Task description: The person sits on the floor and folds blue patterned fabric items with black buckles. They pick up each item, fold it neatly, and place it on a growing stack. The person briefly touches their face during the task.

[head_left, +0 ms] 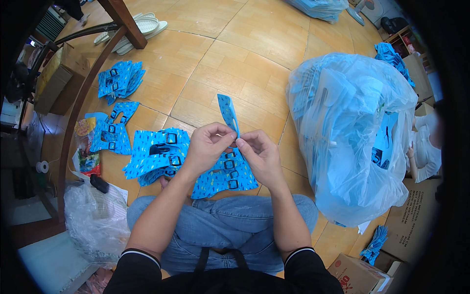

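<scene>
In front of my lap, both hands pinch the lower end of a folded blue patterned fabric strip (226, 111). My left hand (211, 145) grips it between thumb and fingers from the left. From the right, my right hand (258, 152) closes thumb and fingertips on the same end. What lies between the fingertips is partly hidden. Just below, a pile of blue patterned fabric pieces with black buckles (220, 182) rests near my knees, partly covered by my hands. A second buckled pile (155, 152) sits left of my left wrist.
Farther left lie two more blue piles (111, 128) (120, 81). A big clear plastic bag (338, 147) full of blue pieces stands at right. Crumpled clear plastic (90, 220) lies at lower left, beside a dark wooden frame (68, 147). Cardboard boxes (360, 274) and another person (426, 147) are at right.
</scene>
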`<state>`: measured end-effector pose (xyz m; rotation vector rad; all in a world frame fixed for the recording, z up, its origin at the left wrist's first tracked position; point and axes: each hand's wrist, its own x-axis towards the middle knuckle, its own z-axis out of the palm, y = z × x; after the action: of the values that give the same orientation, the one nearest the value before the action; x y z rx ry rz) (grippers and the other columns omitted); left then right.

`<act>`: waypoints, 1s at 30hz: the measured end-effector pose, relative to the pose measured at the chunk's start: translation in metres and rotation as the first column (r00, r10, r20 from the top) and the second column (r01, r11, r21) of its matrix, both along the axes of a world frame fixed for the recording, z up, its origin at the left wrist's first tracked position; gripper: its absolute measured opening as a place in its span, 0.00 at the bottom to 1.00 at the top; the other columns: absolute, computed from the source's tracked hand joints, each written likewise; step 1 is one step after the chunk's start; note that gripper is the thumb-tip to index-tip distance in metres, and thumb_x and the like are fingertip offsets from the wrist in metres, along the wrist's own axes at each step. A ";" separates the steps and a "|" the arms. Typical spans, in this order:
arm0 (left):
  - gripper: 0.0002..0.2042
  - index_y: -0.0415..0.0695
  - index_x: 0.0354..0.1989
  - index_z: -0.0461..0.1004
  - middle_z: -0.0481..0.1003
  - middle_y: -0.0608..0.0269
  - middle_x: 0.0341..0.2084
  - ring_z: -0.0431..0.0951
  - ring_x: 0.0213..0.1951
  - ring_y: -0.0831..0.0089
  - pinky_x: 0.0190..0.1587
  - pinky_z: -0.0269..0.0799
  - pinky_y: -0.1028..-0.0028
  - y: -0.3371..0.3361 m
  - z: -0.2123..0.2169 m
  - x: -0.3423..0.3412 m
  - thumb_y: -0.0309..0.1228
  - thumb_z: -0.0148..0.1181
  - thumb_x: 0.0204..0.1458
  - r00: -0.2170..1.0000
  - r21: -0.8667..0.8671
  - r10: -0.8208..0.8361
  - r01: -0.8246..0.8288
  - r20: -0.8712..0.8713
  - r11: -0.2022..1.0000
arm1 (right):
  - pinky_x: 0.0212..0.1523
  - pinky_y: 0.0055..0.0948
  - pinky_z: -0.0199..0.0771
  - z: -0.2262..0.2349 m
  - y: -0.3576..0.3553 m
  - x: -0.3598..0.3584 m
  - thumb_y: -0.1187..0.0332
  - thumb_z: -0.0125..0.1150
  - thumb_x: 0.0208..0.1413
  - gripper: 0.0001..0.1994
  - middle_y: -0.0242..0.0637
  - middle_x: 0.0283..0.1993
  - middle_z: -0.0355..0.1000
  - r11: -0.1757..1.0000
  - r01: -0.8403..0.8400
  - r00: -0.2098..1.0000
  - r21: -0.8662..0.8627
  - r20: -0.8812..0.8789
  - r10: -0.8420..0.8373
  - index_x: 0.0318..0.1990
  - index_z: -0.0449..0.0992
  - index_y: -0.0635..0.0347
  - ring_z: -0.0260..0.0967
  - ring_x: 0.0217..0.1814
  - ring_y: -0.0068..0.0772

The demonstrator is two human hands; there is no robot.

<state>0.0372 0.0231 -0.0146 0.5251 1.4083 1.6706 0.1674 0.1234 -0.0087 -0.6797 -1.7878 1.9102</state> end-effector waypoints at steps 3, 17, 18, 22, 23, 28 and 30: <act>0.07 0.36 0.36 0.75 0.78 0.61 0.30 0.80 0.32 0.77 0.33 0.78 0.80 0.000 0.000 -0.001 0.27 0.62 0.55 1.000 0.011 -0.008 0.008 -0.014 1.000 | 0.43 0.24 0.75 0.000 0.001 0.000 0.69 0.60 0.60 0.09 0.39 0.37 0.77 0.999 0.004 1.000 -0.033 0.007 -0.003 0.40 0.74 0.68 0.75 0.41 0.24; 0.07 0.35 0.37 0.75 0.79 0.59 0.29 0.80 0.31 0.78 0.33 0.78 0.80 -0.001 0.005 0.003 0.27 0.62 0.55 0.997 -0.036 0.003 -0.006 -0.072 0.999 | 0.42 0.24 0.76 -0.005 0.000 -0.001 0.69 0.58 0.61 0.09 0.39 0.36 0.77 1.000 0.021 1.000 -0.003 0.006 -0.021 0.40 0.74 0.69 0.76 0.40 0.25; 0.07 0.36 0.37 0.76 0.79 0.59 0.28 0.80 0.31 0.78 0.33 0.78 0.80 -0.001 0.004 0.003 0.27 0.62 0.55 0.997 -0.031 0.006 -0.009 -0.071 0.999 | 0.42 0.25 0.76 -0.004 0.000 -0.001 0.69 0.58 0.61 0.09 0.40 0.36 0.77 1.000 0.024 0.999 0.011 0.023 -0.024 0.40 0.74 0.69 0.76 0.40 0.25; 0.06 0.36 0.36 0.76 0.79 0.60 0.28 0.80 0.31 0.79 0.33 0.78 0.81 -0.001 0.002 0.004 0.26 0.62 0.55 0.996 -0.021 0.022 -0.024 -0.087 0.999 | 0.42 0.25 0.76 -0.001 -0.001 0.000 0.70 0.58 0.61 0.09 0.40 0.35 0.77 0.996 0.021 0.998 0.085 0.051 -0.026 0.39 0.74 0.70 0.77 0.40 0.26; 0.06 0.36 0.36 0.76 0.79 0.60 0.28 0.80 0.31 0.79 0.33 0.78 0.81 -0.001 0.001 0.004 0.26 0.62 0.55 0.996 -0.018 0.019 -0.021 -0.091 1.000 | 0.42 0.25 0.76 -0.001 0.000 0.000 0.70 0.58 0.61 0.09 0.40 0.35 0.78 0.996 0.021 0.998 0.092 0.059 -0.026 0.39 0.74 0.69 0.77 0.40 0.26; 0.06 0.36 0.36 0.75 0.80 0.60 0.29 0.80 0.31 0.79 0.33 0.78 0.81 -0.001 0.001 0.001 0.27 0.62 0.55 0.998 -0.039 -0.002 -0.001 -0.065 0.999 | 0.40 0.26 0.76 0.002 0.000 -0.001 0.70 0.58 0.60 0.08 0.40 0.33 0.78 0.995 0.018 0.998 0.101 0.057 -0.024 0.38 0.75 0.69 0.77 0.38 0.27; 0.07 0.36 0.36 0.76 0.80 0.60 0.28 0.80 0.30 0.79 0.32 0.78 0.81 0.000 0.001 0.002 0.27 0.62 0.55 0.999 -0.004 0.002 -0.002 -0.046 1.000 | 0.37 0.27 0.77 0.003 0.000 -0.001 0.70 0.59 0.60 0.07 0.41 0.32 0.78 0.992 0.037 0.995 0.122 0.088 -0.048 0.38 0.75 0.68 0.78 0.36 0.29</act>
<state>0.0391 0.0227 -0.0134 0.5635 1.4459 1.6661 0.1664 0.1229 -0.0061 -0.7656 -1.9108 1.7534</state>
